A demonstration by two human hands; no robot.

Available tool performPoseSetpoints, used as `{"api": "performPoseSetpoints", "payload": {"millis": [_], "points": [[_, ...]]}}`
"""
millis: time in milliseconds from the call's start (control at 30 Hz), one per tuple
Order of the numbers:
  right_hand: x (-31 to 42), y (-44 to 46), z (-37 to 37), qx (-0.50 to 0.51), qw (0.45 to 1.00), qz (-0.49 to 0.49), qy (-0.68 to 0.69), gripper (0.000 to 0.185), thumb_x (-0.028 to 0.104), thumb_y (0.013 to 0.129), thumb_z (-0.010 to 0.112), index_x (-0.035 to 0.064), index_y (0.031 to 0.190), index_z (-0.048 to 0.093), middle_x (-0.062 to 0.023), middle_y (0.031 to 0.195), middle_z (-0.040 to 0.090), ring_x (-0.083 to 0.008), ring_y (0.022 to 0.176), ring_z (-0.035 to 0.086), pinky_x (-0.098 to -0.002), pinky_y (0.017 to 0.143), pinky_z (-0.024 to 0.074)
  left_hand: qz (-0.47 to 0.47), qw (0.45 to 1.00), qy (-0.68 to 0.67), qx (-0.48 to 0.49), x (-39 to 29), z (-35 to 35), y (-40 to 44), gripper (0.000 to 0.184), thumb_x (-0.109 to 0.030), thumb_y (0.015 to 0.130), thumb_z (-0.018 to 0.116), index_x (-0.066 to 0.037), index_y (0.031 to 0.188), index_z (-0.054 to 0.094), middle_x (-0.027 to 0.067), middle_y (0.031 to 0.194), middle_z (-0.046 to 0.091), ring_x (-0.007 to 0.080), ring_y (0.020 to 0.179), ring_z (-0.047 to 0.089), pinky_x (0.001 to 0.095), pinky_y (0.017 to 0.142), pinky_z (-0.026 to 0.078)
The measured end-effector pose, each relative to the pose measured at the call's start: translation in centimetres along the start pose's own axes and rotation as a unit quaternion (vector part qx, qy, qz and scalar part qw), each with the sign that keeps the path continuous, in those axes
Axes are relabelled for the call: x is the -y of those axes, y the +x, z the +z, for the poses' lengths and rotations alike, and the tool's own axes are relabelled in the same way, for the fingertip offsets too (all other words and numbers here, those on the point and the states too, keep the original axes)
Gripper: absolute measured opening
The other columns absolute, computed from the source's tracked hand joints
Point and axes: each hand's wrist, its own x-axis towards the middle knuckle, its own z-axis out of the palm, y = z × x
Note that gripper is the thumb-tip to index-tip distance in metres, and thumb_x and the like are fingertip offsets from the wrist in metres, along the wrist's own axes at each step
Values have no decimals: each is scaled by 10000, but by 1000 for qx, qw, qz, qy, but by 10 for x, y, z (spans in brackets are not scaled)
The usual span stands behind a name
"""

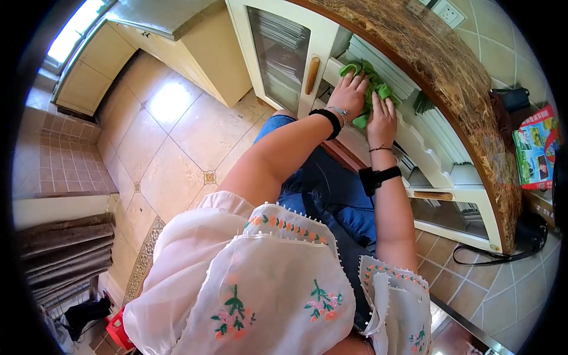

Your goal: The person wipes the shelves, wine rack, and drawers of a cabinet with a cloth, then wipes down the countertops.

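A loose white blouse with lace edging and embroidered orange flowers lay nearest the camera, behind the grip of both hands, with dark blue denim between. Ahead, a crumpled bright green cloth sat directly under the fingers of the left hand and right hand, inside an open part of a cream cabinet. Both hands pressed on it, fingers close together; whether either grip was clamped on it, I could not tell.

Thin, pale, upright ribbed items crowded the space just beyond the grip, and a cream board with a wavy edge hemmed it in on the right. Left of the grip stood a cream-framed glass door with a wooden handle. Over the cabinet curved a brown marbled surface. Well to the right were a colourful printed box and a black strapped bag.
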Motion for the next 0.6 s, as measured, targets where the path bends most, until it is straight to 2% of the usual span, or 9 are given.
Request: {"api": "performPoseSetpoints", "payload": {"millis": [67,133,167,267,333,400,467,567,600], "points": [[-2,-9,-3,-8,1000,-7,12,400,63,813,493,93,1211,515,-108,1129,581,-322,1139,449,-393,965,352,16,999,36,2,-2,6,-3,495,-115,795,489,1,1270,414,132,1325,395,307,1243,326,414,1048,244],[-7,-19,-9,-12,1000,-5,-10,389,61,798,480,74,1184,527,-105,1096,596,-308,1128,456,-379,948,371,111,992,50,24,-7,18,-4,486,-126,783,505,23,1242,449,125,1306,422,283,1228,346,392,1059,227],[-13,-25,-12,-12,1000,-3,-11,387,67,797,478,72,1181,527,-98,1107,592,-315,1117,458,-381,954,365,117,992,39,10,-16,19,-5,493,-138,775,516,25,1237,458,120,1289,442,262,1219,356,384,1068,209],[-32,-36,-22,-12,999,-5,-32,385,77,800,477,70,1182,527,-90,1132,580,-321,1114,459,-380,965,357,99,995,-20,8,-41,16,-8,475,-120,781,511,14,1233,457,124,1270,451,300,1211,349,388,1051,247],[-40,-44,-28,-11,1000,-8,-26,387,87,804,485,71,1188,521,-79,1160,565,-326,1112,457,-384,975,349,86,993,-67,-35,-54,15,-9,476,-122,777,520,-15,1236,449,124,1251,463,327,1195,364,392,1028,288],[-46,-52,-33,-17,999,18,-33,387,95,806,497,77,1192,520,-73,1168,560,-332,1114,453,-396,977,346,138,988,-57,-25,-62,16,-8,468,-130,781,516,-18,1230,454,114,1247,468,323,1188,375,386,1028,288],[-55,-62,-37,-34,999,18,-37,384,109,804,512,83,1187,525,-64,1168,560,-338,1105,454,-413,971,347,148,986,-81,-20,-69,20,-9,500,-146,784,520,-59,1268,431,98,1278,451,312,1205,367,391,1039,274],[-63,-73,-52,-45,995,27,-83,403,135,810,517,124,1213,518,-39,1164,570,-316,1098,470,-430,968,339,170,983,-44,49,-84,14,-8,565,-164,794,527,-159,1336,369,80,1352,391,301,1248,340,420,1054,248],[-65,-75,-56,-47,994,34,-88,403,135,810,517,124,1213,518,-39,1164,570,-316,1098,470,-430,968,339,178,982,-48,50,-86,16,-8,565,-164,794,527,-159,1336,369,80,1352,391,301,1248,340,420,1054,248]]}}
